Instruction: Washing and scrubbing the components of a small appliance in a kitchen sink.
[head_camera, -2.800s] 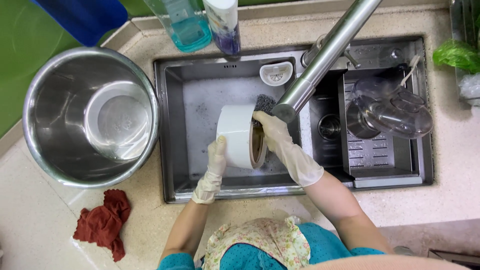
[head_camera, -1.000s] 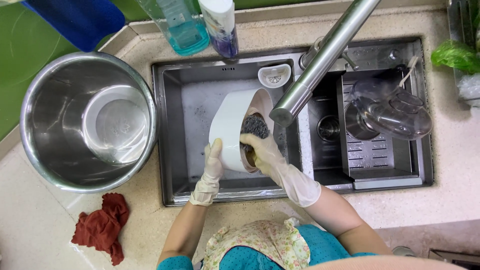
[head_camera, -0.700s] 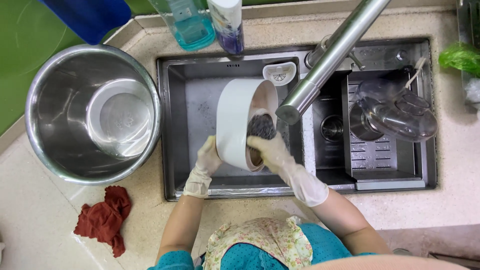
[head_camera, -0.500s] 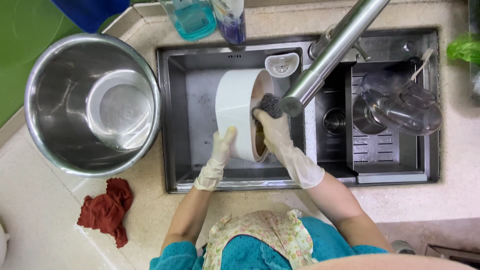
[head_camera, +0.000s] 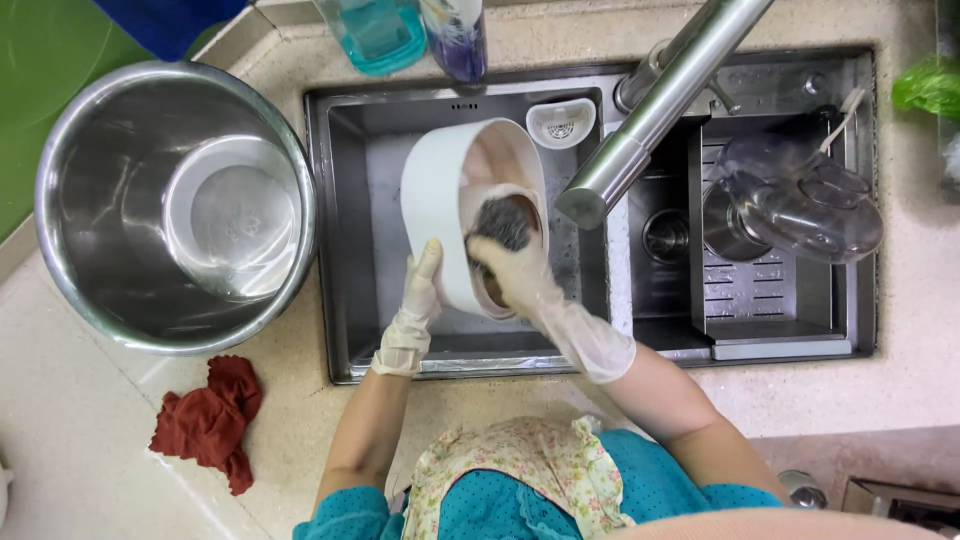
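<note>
Over the steel sink (head_camera: 345, 250) a white round pot (head_camera: 440, 205) is tipped on its side, its opening facing right. My left hand (head_camera: 420, 295), in a pale rubber glove, grips the pot's outer wall from below. Inside the pot's mouth my right hand (head_camera: 520, 275), also gloved, presses a dark grey scouring pad (head_camera: 503, 220) against the inner wall. The tap's long steel spout (head_camera: 660, 100) reaches in from the upper right, with its end just right of the pot.
A large steel bowl (head_camera: 170, 205) stands on the counter at the left, with a red cloth (head_camera: 210, 420) below it. Two soap bottles (head_camera: 375, 30) stand behind the sink. A small white strainer (head_camera: 560, 120) hangs at the sink's back. Clear glass lids (head_camera: 800, 200) rest on the right drain rack.
The pot has been turned and its opening now shows more. My right hand with the pad has moved up and down inside it, scrubbing. My left hand stayed on the pot's outer wall.
</note>
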